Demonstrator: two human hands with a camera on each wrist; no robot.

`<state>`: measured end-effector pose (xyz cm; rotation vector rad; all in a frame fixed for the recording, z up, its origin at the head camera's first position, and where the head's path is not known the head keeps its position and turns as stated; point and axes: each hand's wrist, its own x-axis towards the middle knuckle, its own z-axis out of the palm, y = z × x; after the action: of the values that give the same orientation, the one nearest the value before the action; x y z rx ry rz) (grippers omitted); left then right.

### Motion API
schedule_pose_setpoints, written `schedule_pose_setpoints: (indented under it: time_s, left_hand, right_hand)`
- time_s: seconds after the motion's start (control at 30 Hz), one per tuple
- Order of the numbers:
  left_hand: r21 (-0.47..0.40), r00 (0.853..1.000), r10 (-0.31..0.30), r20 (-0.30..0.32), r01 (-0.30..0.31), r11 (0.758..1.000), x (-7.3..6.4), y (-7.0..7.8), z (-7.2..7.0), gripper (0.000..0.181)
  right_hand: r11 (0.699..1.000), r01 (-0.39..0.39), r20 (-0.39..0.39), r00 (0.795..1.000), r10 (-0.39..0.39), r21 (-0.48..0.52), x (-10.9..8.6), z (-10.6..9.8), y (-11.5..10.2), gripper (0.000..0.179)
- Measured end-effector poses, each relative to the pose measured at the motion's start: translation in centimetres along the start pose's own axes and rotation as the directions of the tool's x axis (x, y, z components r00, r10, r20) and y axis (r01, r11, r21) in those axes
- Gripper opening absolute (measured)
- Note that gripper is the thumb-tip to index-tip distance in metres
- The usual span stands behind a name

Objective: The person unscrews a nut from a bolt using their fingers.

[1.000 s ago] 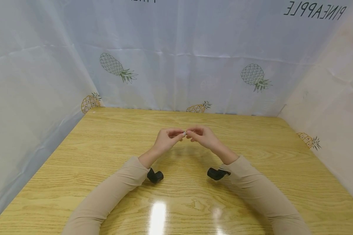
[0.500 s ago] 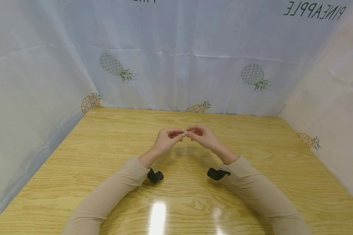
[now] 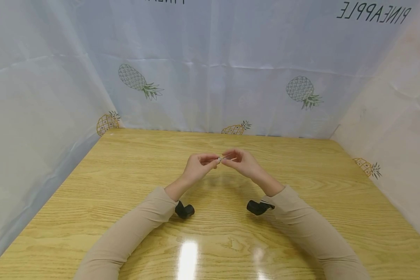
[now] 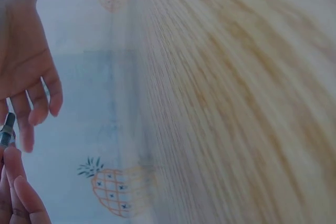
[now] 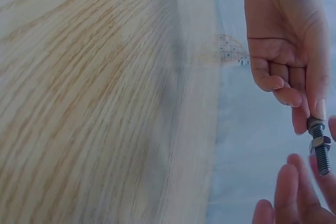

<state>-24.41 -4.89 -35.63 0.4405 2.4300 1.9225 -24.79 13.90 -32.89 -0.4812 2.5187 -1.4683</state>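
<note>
My left hand (image 3: pixel 196 166) pinches the head end of a small metal bolt (image 3: pixel 219 159) above the middle of the table. A hex nut (image 5: pixel 319 142) sits partway along the bolt's threaded shank, seen best in the right wrist view. Around the free threaded end, my right hand (image 3: pixel 243 162) holds its thumb and fingers apart. In the left wrist view the left hand (image 4: pixel 21 195) is at the bottom and the right hand (image 4: pixel 26 61) comes in from above. The right hand (image 5: pixel 299 198) is partly cut off in its own wrist view; whether a fingertip touches the nut I cannot tell.
The wooden table (image 3: pixel 143 155) spreads out under both hands. A pale pineapple-print curtain (image 3: pixel 210 93) hangs behind it and along both sides. Black wrist-camera mounts (image 3: pixel 185 210) stick out below both sleeves.
My right thumb and fingers were close together at the bolt and have since spread apart, baring more of its shank. My left hand has kept its pinch and place.
</note>
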Motion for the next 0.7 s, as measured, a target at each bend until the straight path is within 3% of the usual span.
schedule_pose_setpoints:
  time_s: [0.2,0.5,0.7]
  left_hand:
    - [0.013,1.000,-0.004,-0.002,0.004,1.000,-0.04,0.01,0.00,0.026]
    - [0.004,1.000,-0.002,-0.009,0.002,1.000,0.00,-0.04,0.03,0.024]
    - [0.023,1.000,-0.004,-0.006,0.004,1.000,-0.07,-0.10,0.01,0.025]
  right_hand:
    - [1.000,-0.020,0.035,0.999,0.020,-0.012,0.07,0.00,0.11,0.037]
    - [1.000,-0.007,-0.001,1.000,0.007,-0.005,-0.02,0.03,0.12,0.036]
    - [1.000,-0.021,0.040,0.999,0.022,-0.011,-0.01,-0.01,0.19,0.039]
